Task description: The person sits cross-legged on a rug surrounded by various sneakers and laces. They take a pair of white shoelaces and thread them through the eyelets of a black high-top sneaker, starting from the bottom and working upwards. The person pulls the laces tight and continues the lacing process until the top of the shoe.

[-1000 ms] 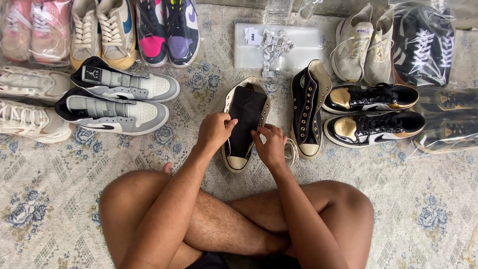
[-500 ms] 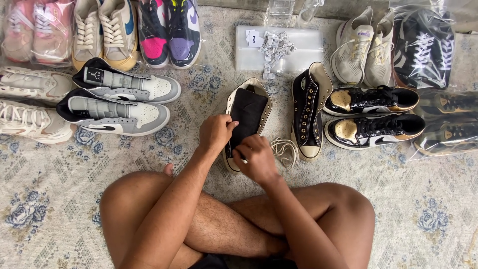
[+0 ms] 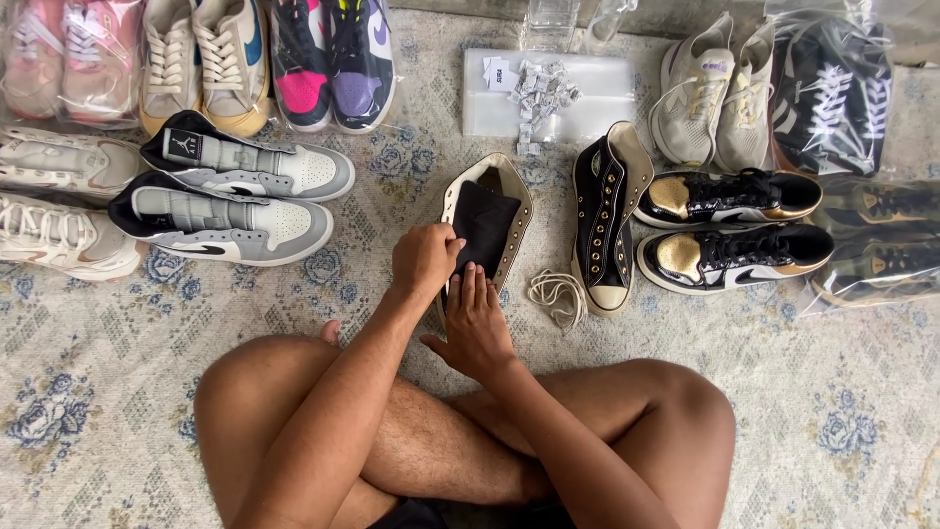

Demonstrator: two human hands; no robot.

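Note:
A black high-top sneaker (image 3: pixel 487 221) with cream trim lies on the rug straight ahead of my crossed legs, its tongue spread wide. My left hand (image 3: pixel 424 259) grips its left edge near the tongue. My right hand (image 3: pixel 475 326) rests flat over the toe end, fingers together, hiding the toe cap. Its mate, a second black high-top (image 3: pixel 604 216), lies on its side just to the right. A loose cream shoelace (image 3: pixel 558 295) is coiled on the rug between the two shoes.
Grey-and-white high-tops (image 3: pixel 230 201) lie at left, beyond them pale sneakers (image 3: pixel 59 235). Black-and-gold sneakers (image 3: pixel 729 225) lie at right beside bagged dark shoes (image 3: pixel 876 240). Along the far edge are more pairs and a white tray (image 3: pixel 592 93) with paper tags. My bare knees fill the foreground.
My right hand slid from the sneaker's right side down onto its toe end and flattened. My left hand stayed at the left edge. The sneaker barely shifted.

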